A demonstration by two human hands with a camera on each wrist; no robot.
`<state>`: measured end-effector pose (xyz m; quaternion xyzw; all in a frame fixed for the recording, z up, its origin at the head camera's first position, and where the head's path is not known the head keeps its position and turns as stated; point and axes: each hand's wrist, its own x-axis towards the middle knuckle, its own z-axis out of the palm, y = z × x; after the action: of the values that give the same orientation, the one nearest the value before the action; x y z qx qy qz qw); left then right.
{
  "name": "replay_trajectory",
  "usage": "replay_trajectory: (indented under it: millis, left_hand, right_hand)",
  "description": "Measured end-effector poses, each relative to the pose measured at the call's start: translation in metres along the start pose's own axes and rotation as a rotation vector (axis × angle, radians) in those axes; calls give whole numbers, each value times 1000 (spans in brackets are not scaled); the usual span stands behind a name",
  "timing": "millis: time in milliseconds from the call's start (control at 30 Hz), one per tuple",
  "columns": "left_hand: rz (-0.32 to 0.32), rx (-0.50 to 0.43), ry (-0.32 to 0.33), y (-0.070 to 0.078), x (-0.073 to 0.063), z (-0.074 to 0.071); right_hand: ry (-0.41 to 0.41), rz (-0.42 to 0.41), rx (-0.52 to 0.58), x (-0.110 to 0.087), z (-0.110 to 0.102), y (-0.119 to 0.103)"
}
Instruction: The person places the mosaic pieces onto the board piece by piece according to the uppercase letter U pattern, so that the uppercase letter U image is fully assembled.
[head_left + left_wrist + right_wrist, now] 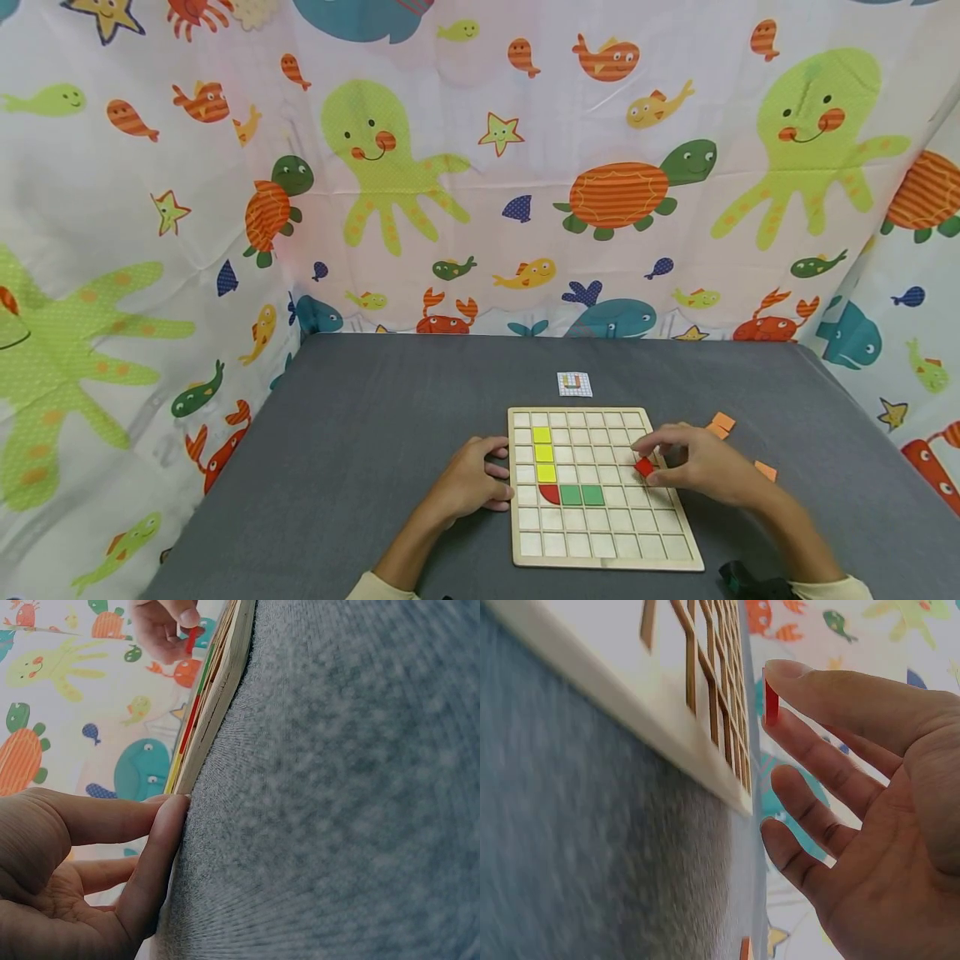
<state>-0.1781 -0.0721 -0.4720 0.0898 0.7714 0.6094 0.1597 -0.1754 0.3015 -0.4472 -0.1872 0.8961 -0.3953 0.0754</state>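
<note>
Two hands work at a wooden grid board lying on the gray tabletop, lower center-right of the head view. The left hand is at the board's left edge, its thumb and a fingertip drawn together on the rim. The right hand pinches a small red tile between thumb and forefinger just above the right part of the grid, its other fingers loosely bent and apart.

Three yellow square tiles form a column toward the board's upper left; below them sits a red quarter-round tile, followed to the right by two green square tiles. Orange tiles lie on the tabletop right of the board, some near the right hand. A small pattern card lies beyond the board's top edge.
</note>
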Motion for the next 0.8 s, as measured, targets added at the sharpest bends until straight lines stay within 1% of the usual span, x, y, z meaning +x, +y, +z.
replay_trajectory:
  millis: [233, 467, 633, 800]
  left_hand:
    - [1, 2, -2, 1, 0, 0]
    - [-2, 4, 3, 1, -1, 1]
    - [-3, 1, 4, 1, -1, 1]
    - [-9, -1, 2, 2, -1, 1]
  right_hand:
    - [-32, -20, -25, 4, 14, -9]
    - [-77, -71, -39, 9, 25, -17]
    - [-100, -102, -3, 9, 30, -20]
    - [-122, -93, 4, 10, 34, -22]
